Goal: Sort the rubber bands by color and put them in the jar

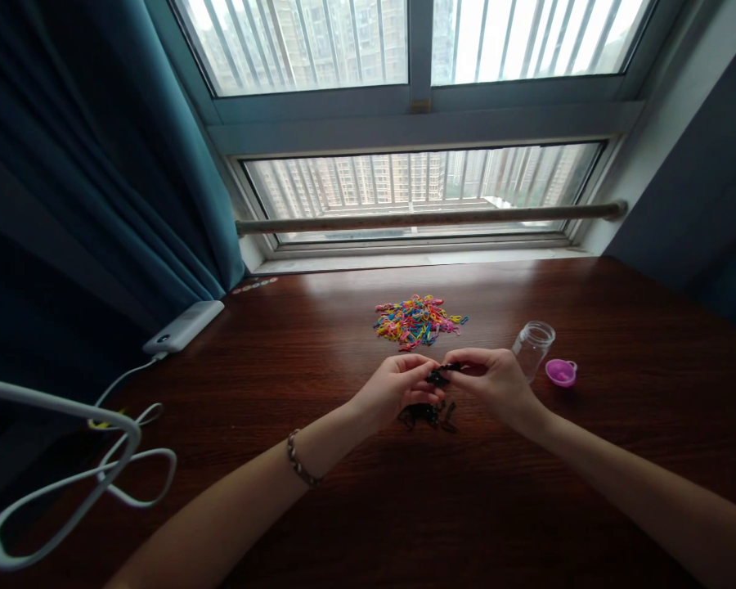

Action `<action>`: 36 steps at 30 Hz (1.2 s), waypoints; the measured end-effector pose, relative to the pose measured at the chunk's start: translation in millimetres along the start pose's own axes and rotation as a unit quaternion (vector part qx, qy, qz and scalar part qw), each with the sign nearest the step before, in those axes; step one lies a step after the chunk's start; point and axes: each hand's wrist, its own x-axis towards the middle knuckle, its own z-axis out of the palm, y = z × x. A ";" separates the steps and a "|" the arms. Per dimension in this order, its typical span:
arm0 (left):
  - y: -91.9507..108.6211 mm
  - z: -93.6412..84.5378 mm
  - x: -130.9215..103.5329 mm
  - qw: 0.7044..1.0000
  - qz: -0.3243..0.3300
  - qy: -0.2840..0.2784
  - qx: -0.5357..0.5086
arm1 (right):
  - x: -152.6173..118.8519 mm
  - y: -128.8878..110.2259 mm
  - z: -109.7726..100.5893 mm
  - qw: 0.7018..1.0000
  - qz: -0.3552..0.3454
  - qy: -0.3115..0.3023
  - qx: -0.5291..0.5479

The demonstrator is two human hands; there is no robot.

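Small black pieces point(440, 376) are pinched between the fingertips of both hands, above the table. My left hand point(405, 384), with a bracelet on its wrist, is closed on them from the left. From the right, my right hand point(491, 379) grips them with thumb and forefinger. A loose pile of black pieces point(426, 415) lies just below the hands, partly hidden by the left fingers. Beyond the hands is a pile of small multicoloured clips or links point(415, 321). The exact shape of the held pieces is too small to tell.
An open clear jar point(532, 348) stands behind my right hand, with a small pink cup-like lid point(562, 373) beside it. A white power strip point(184, 327) and looping white cable point(136, 455) are at the left. The wooden table point(319, 319) ends at the window.
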 end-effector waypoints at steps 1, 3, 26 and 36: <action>0.4 -0.1 -0.2 1.000 0.000 -0.001 -0.005 | 0.5 -1.0 -1.8 1.000 -0.004 0.002 -0.008; 1.2 -0.6 -0.3 1.000 0.000 0.002 -0.013 | 1.1 -3.5 -5.4 0.999 -0.020 0.010 -0.031; -4.0 -0.5 1.2 0.997 -0.012 0.080 -0.018 | 33.8 -55.0 -141.9 0.940 0.001 -0.024 -0.342; -5.8 -1.3 2.1 0.995 0.014 0.098 -0.007 | 36.0 -56.5 -142.3 0.923 -0.021 -0.026 -0.383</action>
